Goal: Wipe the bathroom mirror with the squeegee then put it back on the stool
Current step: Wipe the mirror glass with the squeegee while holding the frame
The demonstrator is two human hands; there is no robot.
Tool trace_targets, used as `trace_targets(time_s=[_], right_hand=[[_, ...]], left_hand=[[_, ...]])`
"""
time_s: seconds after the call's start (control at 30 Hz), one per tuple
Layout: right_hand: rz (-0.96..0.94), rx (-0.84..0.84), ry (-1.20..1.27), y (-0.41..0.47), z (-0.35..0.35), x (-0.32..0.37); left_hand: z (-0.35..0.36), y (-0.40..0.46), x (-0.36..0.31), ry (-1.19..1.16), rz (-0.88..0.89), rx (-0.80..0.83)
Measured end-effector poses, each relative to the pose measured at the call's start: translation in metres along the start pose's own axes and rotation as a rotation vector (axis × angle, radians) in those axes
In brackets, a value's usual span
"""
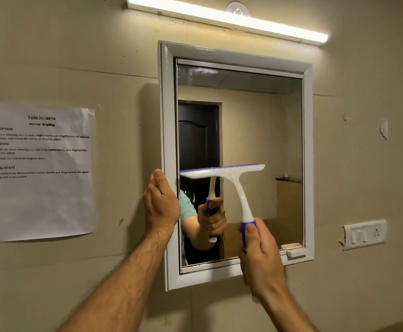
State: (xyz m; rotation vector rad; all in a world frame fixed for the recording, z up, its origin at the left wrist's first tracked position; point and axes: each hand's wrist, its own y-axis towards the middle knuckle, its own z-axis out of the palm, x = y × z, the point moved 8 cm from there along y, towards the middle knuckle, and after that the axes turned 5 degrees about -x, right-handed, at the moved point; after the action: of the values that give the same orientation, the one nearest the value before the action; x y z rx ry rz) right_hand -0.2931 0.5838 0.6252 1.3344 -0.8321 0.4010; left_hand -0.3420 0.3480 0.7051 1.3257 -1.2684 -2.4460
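A white-framed bathroom mirror [255,130] hangs on the beige wall. My right hand [260,255] grips the blue handle of a white squeegee [229,174]. Its blade lies level against the glass about halfway up, towards the left side. My left hand [161,204] is wrapped around the left edge of the mirror frame [168,116], thumb up. The glass reflects my arm, the squeegee and a dark door. The stool is out of view.
A printed task sheet [39,171] is taped to the wall left of the mirror. A lit tube light [227,19] runs above it. A white switch and socket plate [364,234] sits to the right. A small white tray [296,251] rests on the frame's lower right corner.
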Motion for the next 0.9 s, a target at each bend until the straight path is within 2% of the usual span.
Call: trace_targets(time_s=[0.17, 0.47, 0.7, 0.9], right_hand=[[-0.022, 0.013, -0.057, 0.014, 0.010, 0.009], [0.091, 0.055, -0.114, -0.045, -0.004, -0.056], [-0.035, 0.039, -0.130, -0.024, -0.005, -0.028], [0.092, 0.066, -0.103, -0.060, -0.001, -0.059]], left_hand=[[0.001, 0.000, 0.002, 0.001, -0.002, 0.011], [0.001, -0.002, 0.002, 0.004, -0.042, 0.017], [0.000, -0.005, 0.003, 0.015, -0.071, 0.023], [0.005, -0.002, 0.006, -0.011, -0.079, 0.062]])
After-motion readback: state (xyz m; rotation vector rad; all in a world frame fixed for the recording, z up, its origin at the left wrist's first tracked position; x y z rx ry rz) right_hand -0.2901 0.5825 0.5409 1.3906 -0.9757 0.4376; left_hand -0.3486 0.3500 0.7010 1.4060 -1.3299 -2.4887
